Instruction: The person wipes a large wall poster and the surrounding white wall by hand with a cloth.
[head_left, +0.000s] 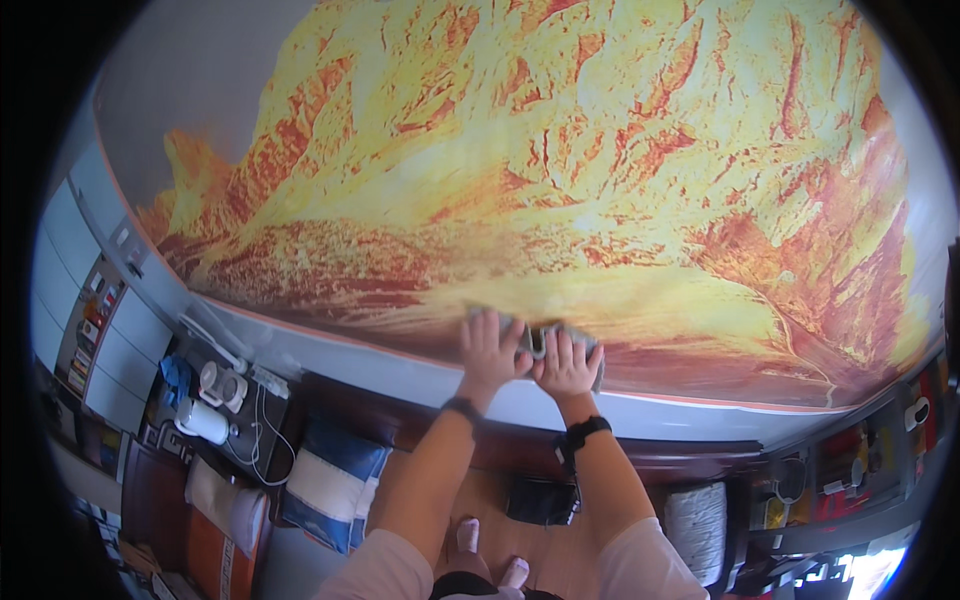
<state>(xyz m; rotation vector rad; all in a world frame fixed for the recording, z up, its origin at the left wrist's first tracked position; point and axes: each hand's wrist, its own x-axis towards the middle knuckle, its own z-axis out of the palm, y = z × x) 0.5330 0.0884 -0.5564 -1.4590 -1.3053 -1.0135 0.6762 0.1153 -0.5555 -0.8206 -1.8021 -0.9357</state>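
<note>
Side by side, my left hand (491, 352) and my right hand (568, 364) lie flat with spread fingers against a greyish-green cloth (598, 371), which is pressed to the lower part of a wall mural (637, 292). The cloth shows above the fingers and beside the right hand; its middle is partly hidden. The mural shows yellow and red-brown mountains. A black band sits on each wrist. Whether the fingers grip the cloth or only press on it cannot be told.
Below the mural run a pale wall strip and a dark wooden sofa back (645, 454). Blue and white cushions (330, 487) lie at left, beside a side table with a white kettle (202, 420). A black box-like object (541, 501) is near my feet; shelves (832, 480) stand right.
</note>
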